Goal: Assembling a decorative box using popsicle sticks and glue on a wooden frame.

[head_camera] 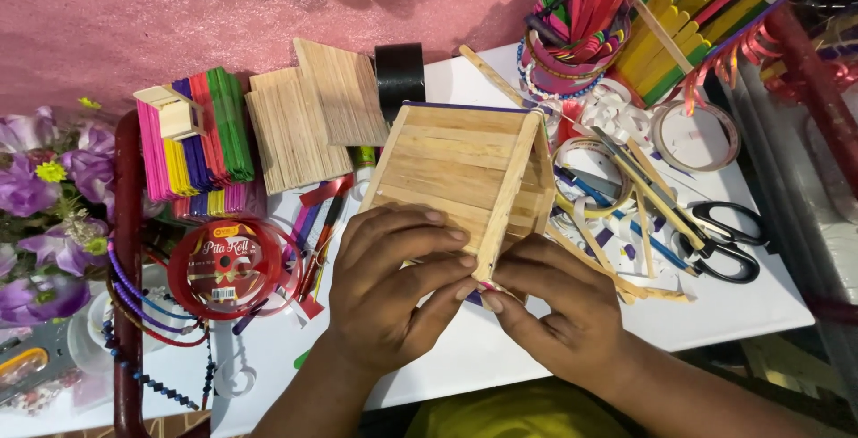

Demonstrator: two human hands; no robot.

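Both hands, left hand (393, 286) and right hand (559, 308), grip the near end of the stick house (456, 174) (plain wood) resting on the white tabletop (751, 308), scissors (728, 241) nearby.

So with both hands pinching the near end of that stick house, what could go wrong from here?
1. Both the left hand and right hand press the stick house at its near edge; too much squeeze might skew the roof ridge.
2. The house sits near the white table front edge and could slide off.
3. The scissors and loose sticks beside the right hand could snag.
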